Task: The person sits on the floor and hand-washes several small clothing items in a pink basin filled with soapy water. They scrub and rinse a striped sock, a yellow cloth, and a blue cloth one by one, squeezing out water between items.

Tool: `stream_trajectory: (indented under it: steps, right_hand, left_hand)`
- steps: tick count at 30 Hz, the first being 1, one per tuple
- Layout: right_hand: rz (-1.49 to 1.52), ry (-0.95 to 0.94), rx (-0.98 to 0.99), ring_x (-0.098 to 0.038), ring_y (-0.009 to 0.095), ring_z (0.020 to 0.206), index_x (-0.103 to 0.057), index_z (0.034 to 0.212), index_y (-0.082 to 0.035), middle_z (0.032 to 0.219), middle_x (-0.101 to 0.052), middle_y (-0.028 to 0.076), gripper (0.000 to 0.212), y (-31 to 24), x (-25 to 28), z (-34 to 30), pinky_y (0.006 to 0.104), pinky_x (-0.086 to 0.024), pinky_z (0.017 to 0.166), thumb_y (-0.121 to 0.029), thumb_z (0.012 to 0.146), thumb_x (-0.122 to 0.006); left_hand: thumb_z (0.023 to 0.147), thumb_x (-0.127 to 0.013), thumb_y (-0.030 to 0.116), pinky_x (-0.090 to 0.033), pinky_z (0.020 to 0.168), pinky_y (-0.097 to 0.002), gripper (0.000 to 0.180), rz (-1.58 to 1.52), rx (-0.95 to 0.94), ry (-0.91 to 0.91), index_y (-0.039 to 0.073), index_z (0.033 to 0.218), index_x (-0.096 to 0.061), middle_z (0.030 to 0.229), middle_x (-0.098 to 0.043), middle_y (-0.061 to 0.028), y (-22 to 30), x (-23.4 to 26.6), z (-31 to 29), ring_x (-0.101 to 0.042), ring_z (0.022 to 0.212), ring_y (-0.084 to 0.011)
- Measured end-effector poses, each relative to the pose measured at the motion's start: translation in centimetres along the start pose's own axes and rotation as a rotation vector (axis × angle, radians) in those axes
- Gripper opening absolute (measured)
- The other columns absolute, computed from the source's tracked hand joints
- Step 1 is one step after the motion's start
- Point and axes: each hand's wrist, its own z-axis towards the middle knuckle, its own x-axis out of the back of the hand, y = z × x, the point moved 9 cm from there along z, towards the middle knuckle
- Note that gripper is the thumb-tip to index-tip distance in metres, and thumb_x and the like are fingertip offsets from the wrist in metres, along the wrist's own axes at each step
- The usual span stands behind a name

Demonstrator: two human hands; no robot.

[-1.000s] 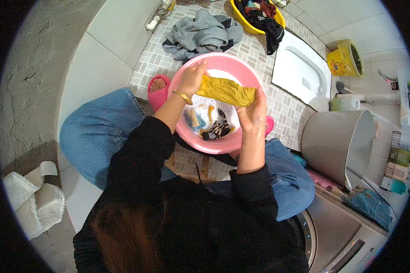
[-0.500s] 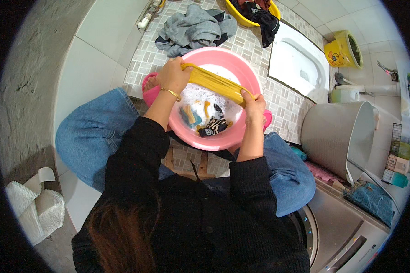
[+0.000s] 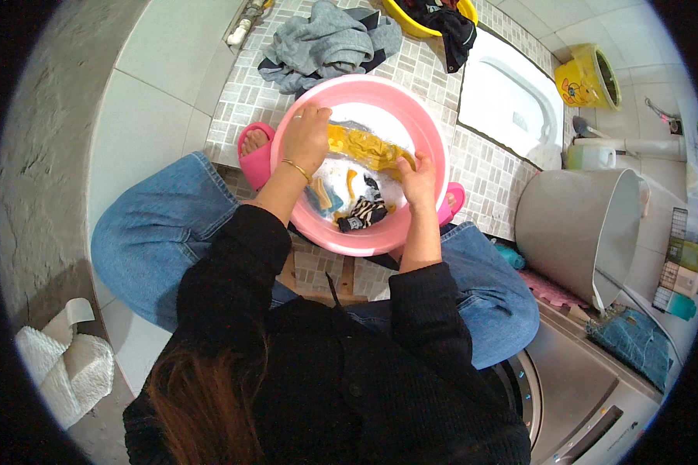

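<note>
A pink basin (image 3: pixel 349 245) of sudsy water stands between my legs. A strip of yellow cloth (image 3: pixel 364 149) lies wet in the suds, stretched across the basin. Its left end is in my left hand (image 3: pixel 306 138), whose fingers are curled down and partly hidden. My right hand (image 3: pixel 417 180) pinches the other end between thumb and fingers by the basin's right wall. Nearer me in the water are a black-and-white striped cloth (image 3: pixel 364 212) and a blue and tan piece (image 3: pixel 323 197) whose kind I cannot make out.
Beyond the basin lies a grey garment (image 3: pixel 326 43), beside a yellow basin (image 3: pixel 408 25) of dark clothes. A squat toilet (image 3: pixel 512 101) is set in the floor at right, near a yellow bucket (image 3: pixel 585 81). A large grey bin (image 3: pixel 570 225) and a washing machine (image 3: pixel 578 364) stand nearer right.
Both hands have lowered the yellow cloth from above the basin into the suds. It was pulled taut and now lies looser and crumpled, still held at both ends.
</note>
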Motion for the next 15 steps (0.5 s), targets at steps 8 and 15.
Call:
stream_trajectory:
  steps: [8,15]
  right_hand:
    - [-0.544,-0.393,0.219,-0.022,0.040,0.130,-0.040,0.131,-0.009,0.141,-0.026,0.018,0.058,0.6,-7.3,-2.5,0.0416,-0.021,0.107,-0.036,0.082,-0.052]
    - [-0.530,-0.341,0.201,-0.014,0.037,0.133,-0.040,0.132,-0.011,0.146,-0.012,0.018,0.060,0.6,-7.4,-3.1,0.0485,-0.018,0.106,-0.040,0.081,-0.053]
  left_hand:
    - [0.086,-0.047,0.032,-0.021,0.105,-0.0468,0.057,0.270,-0.030,-0.681,0.011,0.136,-0.030,0.145,-0.021,-0.0093,0.5,-9.0,-5.2,-0.016,0.135,-0.0294]
    - [0.087,-0.044,0.039,-0.013,0.105,-0.0522,0.061,0.384,0.057,-0.860,0.016,0.140,-0.024,0.147,-0.016,-0.0070,0.1,-8.8,-5.0,-0.013,0.136,-0.0268]
